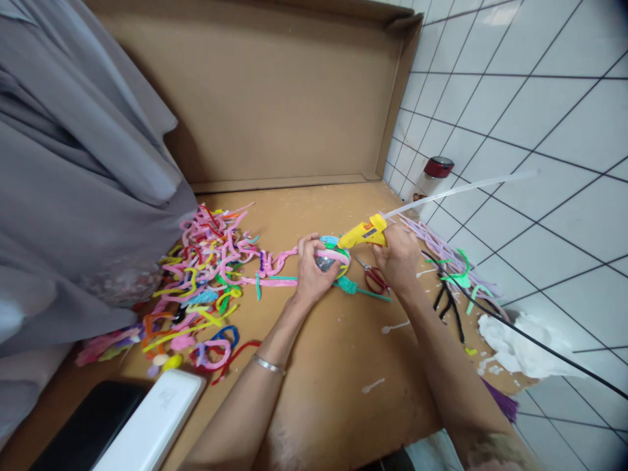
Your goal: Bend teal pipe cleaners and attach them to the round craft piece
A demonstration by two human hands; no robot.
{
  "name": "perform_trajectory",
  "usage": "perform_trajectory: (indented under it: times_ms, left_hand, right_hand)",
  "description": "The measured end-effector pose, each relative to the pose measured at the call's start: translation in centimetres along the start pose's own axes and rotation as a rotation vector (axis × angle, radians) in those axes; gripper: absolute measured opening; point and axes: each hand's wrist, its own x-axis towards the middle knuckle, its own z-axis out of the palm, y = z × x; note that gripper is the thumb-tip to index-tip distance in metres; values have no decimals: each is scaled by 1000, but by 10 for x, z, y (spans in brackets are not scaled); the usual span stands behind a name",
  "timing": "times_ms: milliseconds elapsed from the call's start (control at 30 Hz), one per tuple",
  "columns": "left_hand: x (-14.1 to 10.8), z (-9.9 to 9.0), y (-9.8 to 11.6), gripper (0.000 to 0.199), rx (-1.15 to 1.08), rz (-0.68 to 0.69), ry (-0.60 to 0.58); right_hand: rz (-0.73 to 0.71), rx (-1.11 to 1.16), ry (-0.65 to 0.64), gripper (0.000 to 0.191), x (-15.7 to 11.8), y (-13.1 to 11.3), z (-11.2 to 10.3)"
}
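Note:
My left hand [316,269] is closed on a clear round piece [324,263] wrapped in pink, green, blue and yellow pipe cleaners. My right hand [400,258] grips a yellow hot glue gun [363,233], its nozzle at the top right of the round piece; I cannot tell whether the tip touches it. A long translucent glue stick [461,188] sticks out of the gun's back end. Red-handled scissors [375,280] lie just below the gun. Beside the round piece is a teal pipe cleaner coil [347,285] with a straight tail.
A heap of coloured pipe cleaners [210,261] spreads at left by a grey curtain [88,144]. Lilac pipe cleaners [436,245] and white tissue [527,343] lie along the tiled wall. A black cord [549,352] crosses at right. A red-lidded jar [438,167] stands behind; a white device [152,418] lies in front.

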Motion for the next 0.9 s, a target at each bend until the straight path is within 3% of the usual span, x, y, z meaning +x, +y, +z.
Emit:
perform_trajectory:
  times_ms: [900]
  left_hand:
    - [1,0,-7,40,-12,-55,59]
  right_hand:
    - [26,-11,-12,12,0,4,-2]
